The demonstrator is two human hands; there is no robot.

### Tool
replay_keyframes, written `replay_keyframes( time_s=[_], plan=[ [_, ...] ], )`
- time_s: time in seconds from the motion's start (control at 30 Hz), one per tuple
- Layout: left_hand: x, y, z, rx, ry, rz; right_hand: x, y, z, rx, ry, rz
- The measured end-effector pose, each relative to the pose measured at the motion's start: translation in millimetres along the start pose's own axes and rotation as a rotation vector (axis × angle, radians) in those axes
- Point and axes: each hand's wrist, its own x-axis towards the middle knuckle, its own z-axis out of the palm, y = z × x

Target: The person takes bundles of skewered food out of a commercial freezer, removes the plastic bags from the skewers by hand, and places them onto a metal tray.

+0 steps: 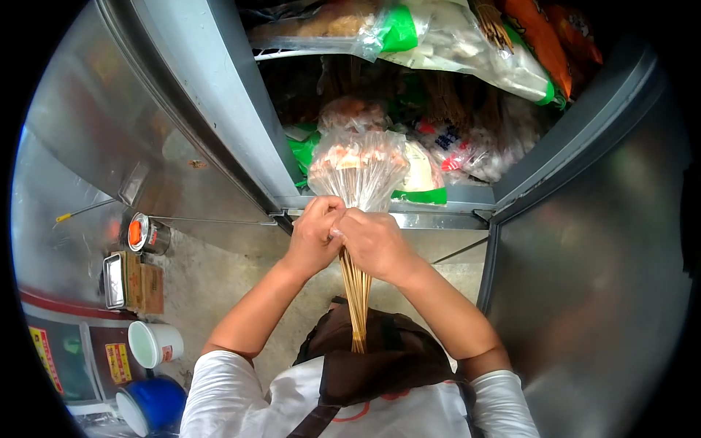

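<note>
A clear plastic bag (359, 169) of skewered meat rests at the front edge of an open fridge or freezer. Its gathered neck is between my two hands, and a bundle of bamboo skewers (355, 296) sticks out of it toward my body. My left hand (315, 232) is closed on the bag's neck, fingers bent. Right against it, my right hand (374, 242) is closed on the same gathered plastic, which shows a little between the fingers. The fingertips and the exact grip are partly hidden.
Packed bags (467, 55) fill the upper shelf, with more bags (482, 150) below. Steel doors (591, 270) stand open on both sides. On the floor to the left are a can (150, 235), cardboard boxes (150, 287), a white bucket (155, 344) and a blue tub (157, 404).
</note>
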Motion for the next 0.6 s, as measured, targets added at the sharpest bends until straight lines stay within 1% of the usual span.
replay_keyframes(
  time_s=[0.07,0.1,0.17,0.2,0.23,0.27,0.3,0.4,0.47,0.5,0.57,0.6],
  plan=[
    [1.9,3.4,-2.7,-0.039,-0.006,0.000,-3.0,10.1,2.6,0.088,0.160,-0.098],
    [4.1,5.9,-5.4,-0.076,-0.012,-0.002,-9.8,15.9,3.8,0.085,0.160,-0.099],
    [11.2,12.7,-12.4,-0.122,-0.037,0.033,-26.2,25.6,4.8,0.759,0.364,0.801],
    [13.9,13.2,-13.4,-0.167,-0.066,0.067,-24.8,24.0,3.6,0.759,0.360,0.805],
    [16.1,7.3,-14.5,-0.152,-0.078,0.103,-20.8,20.0,1.1,0.827,0.364,0.853],
    [18.7,0.6,-13.5,-0.153,-0.082,0.098,-18.5,19.5,-0.5,0.898,0.371,0.902],
    [21.9,-4.5,-14.1,-0.128,-0.111,0.088,-16.5,22.1,-1.3,0.940,0.318,0.957],
    [31.3,-4.3,-20.1,-0.111,-0.146,0.113,-8.7,25.7,-6.3,0.997,0.327,0.957],
    [35.6,-3.3,-24.7,-0.112,-0.209,0.146,-6.7,25.4,-6.5,0.969,0.333,0.974],
    [37.7,-2.5,-26.5,-0.112,-0.209,0.143,-6.1,23.6,-6.4,0.940,0.359,0.952],
    [41.7,-1.6,-29.4,-0.106,-0.286,0.150,-5.6,22.1,-5.2,0.910,0.386,0.931],
    [42.4,-2.1,-30.5,-0.107,-0.287,0.150,-4.9,22.6,-4.7,0.925,0.438,0.903]
  ],
)
